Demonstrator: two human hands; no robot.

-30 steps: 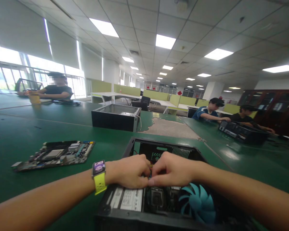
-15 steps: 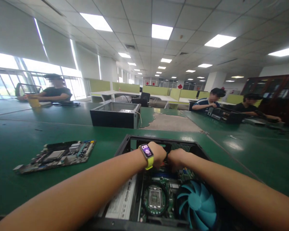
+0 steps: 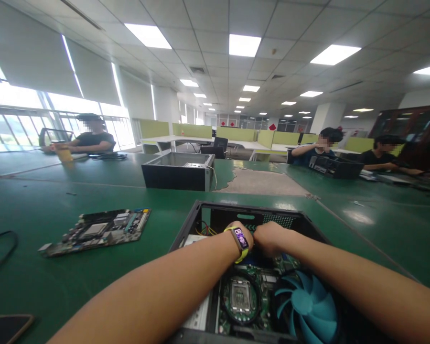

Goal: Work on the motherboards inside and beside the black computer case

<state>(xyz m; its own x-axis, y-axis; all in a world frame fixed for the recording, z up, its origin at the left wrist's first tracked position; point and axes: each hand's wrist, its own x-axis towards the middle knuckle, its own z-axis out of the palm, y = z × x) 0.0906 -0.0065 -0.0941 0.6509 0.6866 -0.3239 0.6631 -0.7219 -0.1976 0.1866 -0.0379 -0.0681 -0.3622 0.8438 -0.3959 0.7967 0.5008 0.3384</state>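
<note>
My left hand (image 3: 246, 233), with a yellow-strapped watch (image 3: 240, 238) on the wrist, reaches down into an open black computer case (image 3: 297, 210). Right beside it, my right hand (image 3: 270, 238) bends down with its fingers curled. Both sets of fingertips are hidden low at the far end of the case, so what they grip cannot be made out. Nearer to me, a green motherboard inside the case shows a bare metal CPU socket (image 3: 241, 296). A teal cooling fan (image 3: 302, 302) is to its right, under my right forearm.
A loose motherboard (image 3: 105, 231) lies left on the green table (image 3: 93, 282). Another computer case (image 3: 175, 177) stands ahead, near a worn patch (image 3: 265, 182). A phone (image 3: 7, 327) and black cable (image 3: 12, 243) are left. Several people sit farther off, one near a cup (image 3: 63, 152).
The view has turned slightly left, bringing the phone into sight. My left hand has shifted a little right and down, closer to my right hand. Red and yellow wires now show by the case's left wall.
</note>
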